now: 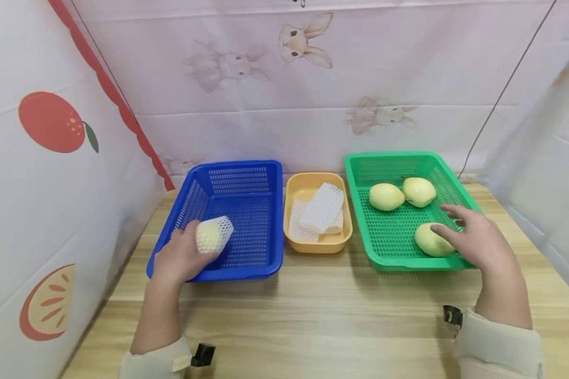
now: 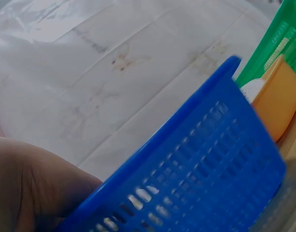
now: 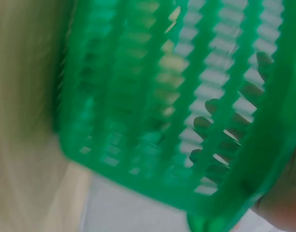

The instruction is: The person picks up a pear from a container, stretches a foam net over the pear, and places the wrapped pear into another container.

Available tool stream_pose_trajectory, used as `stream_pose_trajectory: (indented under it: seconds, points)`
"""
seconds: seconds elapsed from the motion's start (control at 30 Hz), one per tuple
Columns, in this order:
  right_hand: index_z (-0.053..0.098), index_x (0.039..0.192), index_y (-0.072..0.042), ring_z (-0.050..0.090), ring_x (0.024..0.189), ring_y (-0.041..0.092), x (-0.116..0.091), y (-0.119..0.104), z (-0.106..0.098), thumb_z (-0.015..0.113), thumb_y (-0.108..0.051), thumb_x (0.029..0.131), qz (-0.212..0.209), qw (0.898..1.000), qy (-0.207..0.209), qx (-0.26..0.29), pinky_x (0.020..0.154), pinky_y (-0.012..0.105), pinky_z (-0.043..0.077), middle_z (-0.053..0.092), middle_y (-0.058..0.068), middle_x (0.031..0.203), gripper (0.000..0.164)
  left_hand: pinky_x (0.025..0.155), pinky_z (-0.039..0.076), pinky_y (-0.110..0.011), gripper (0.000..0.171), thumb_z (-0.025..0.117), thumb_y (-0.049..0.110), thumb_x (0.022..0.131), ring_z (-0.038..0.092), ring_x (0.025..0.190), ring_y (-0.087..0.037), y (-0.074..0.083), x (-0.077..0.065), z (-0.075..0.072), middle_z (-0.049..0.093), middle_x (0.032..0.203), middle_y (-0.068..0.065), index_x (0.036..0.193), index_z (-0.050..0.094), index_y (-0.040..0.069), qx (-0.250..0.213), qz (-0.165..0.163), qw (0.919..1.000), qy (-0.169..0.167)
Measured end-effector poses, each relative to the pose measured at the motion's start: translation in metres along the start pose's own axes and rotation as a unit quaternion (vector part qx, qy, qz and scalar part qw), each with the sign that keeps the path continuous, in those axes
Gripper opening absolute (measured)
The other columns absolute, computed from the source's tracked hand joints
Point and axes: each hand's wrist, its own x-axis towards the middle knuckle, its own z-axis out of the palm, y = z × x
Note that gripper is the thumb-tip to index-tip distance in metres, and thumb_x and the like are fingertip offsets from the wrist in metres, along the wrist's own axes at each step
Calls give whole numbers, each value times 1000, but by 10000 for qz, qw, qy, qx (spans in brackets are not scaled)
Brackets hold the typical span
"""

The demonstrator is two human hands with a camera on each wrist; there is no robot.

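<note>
My left hand [image 1: 180, 255] holds a pale yellow-green pear [image 1: 208, 238] in a white foam net, over the near left part of the blue basket [image 1: 253, 226]. In the left wrist view, that hand [image 2: 36, 186] reaches over the blue basket's side, which hides the pear. At the right, my right hand [image 1: 486, 245] reaches over the green basket [image 1: 381, 237], fingers spread apart. Its thumb overlaps a bare pear [image 1: 429, 242] in the near right corner. Two more pears, one at left [image 1: 386, 197] and one at right [image 1: 419, 191], lie farther back in that basket.
Between the baskets stands a small yellow tray [image 1: 320, 247] with several white foam nets [image 1: 323, 208] in it. All stand on a wood-grain table [image 1: 322, 316]. A printed cloth [image 1: 246, 131] hangs behind and at both sides.
</note>
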Motion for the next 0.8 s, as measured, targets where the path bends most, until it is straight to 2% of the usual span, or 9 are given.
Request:
stream_pose_trajectory:
  seconds: [0.1, 0.2, 0.3, 0.4, 0.5, 0.63, 0.73, 0.8]
  points:
    - [36, 148, 1, 41, 122, 58, 6, 12, 0, 55, -52, 97, 121, 9990, -403, -159, 89, 71, 38, 41, 41, 138, 76, 87, 43, -69, 85, 76, 40, 82, 50, 116, -46, -10, -2, -3, 49, 133, -31, 147, 34, 5, -117, -56, 9995, -305]
    - [34, 148, 3, 33, 127, 62, 10, 18, 1, 56, -54, 95, 263, 9968, -717, -250, 94, 74, 34, 33, 41, 144, 81, 94, 40, -69, 87, 78, 39, 81, 47, 121, -47, -14, -3, -4, 47, 140, -30, 148, 36, 3, -381, -122, 9972, -634]
    - [32, 148, 4, 26, 130, 64, 12, 21, 3, 57, -58, 93, 361, 9939, -986, -326, 96, 76, 31, 29, 41, 146, 87, 99, 37, -70, 95, 79, 45, 80, 43, 127, -49, -14, -3, -4, 42, 146, -30, 150, 32, 0, -463, -216, 9951, -848]
    - [34, 147, 4, 27, 128, 64, 13, 23, 6, 60, -58, 90, 380, 9919, -1126, -456, 94, 76, 33, 31, 41, 145, 88, 103, 33, -71, 99, 74, 53, 81, 37, 133, -51, -12, -3, -6, 37, 149, -31, 152, 29, 0, -364, -266, 9953, -856]
    - [35, 146, 2, 32, 125, 64, 14, 23, 7, 64, -56, 88, 407, 9911, -1167, -491, 90, 75, 36, 33, 41, 144, 87, 106, 30, -71, 97, 68, 57, 85, 30, 138, -52, -6, -4, -9, 32, 153, -30, 153, 26, 1, -244, -276, 9966, -736]
    - [39, 141, 1, 42, 117, 59, 14, 24, 7, 69, -51, 86, 412, 9916, -1174, -358, 82, 66, 44, 39, 40, 135, 82, 107, 28, -71, 87, 62, 55, 91, 28, 141, -50, 3, -8, -13, 32, 154, -28, 153, 29, 4, -196, -49, 9993, -327]
    - [41, 134, 1, 47, 111, 54, 15, 24, 8, 72, -47, 84, 379, 9917, -1199, -255, 79, 59, 46, 42, 38, 130, 77, 109, 29, -68, 76, 61, 50, 94, 31, 142, -45, 15, -13, -14, 36, 154, -23, 151, 35, 8, -373, 379, 9985, 101]
    - [41, 132, 1, 48, 109, 52, 16, 24, 9, 74, -45, 83, 339, 9918, -1212, -232, 79, 57, 46, 43, 38, 130, 74, 110, 31, -64, 68, 62, 47, 94, 34, 142, -40, 25, -17, -13, 40, 153, -17, 149, 40, 12, -588, 792, 9945, 357]
